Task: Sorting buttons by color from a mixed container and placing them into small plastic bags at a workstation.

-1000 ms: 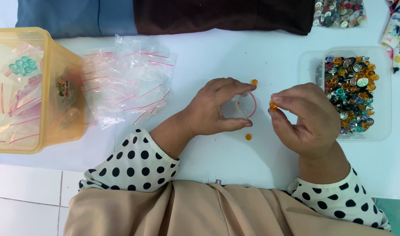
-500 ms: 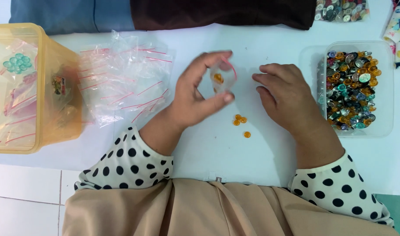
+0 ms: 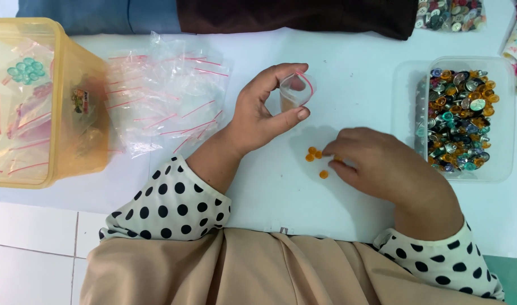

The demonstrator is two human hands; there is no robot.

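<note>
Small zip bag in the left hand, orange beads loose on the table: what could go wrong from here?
1. The small zip bag is pinched open by the left hand, raised and tilted; beads already inside could spill out.
2. The loose orange beads lie unconfined on the smooth white table; the right hand, fingertips at them, might knock one rolling away.
3. The bag's mouth looks narrow, so a bead could miss it.
</note>
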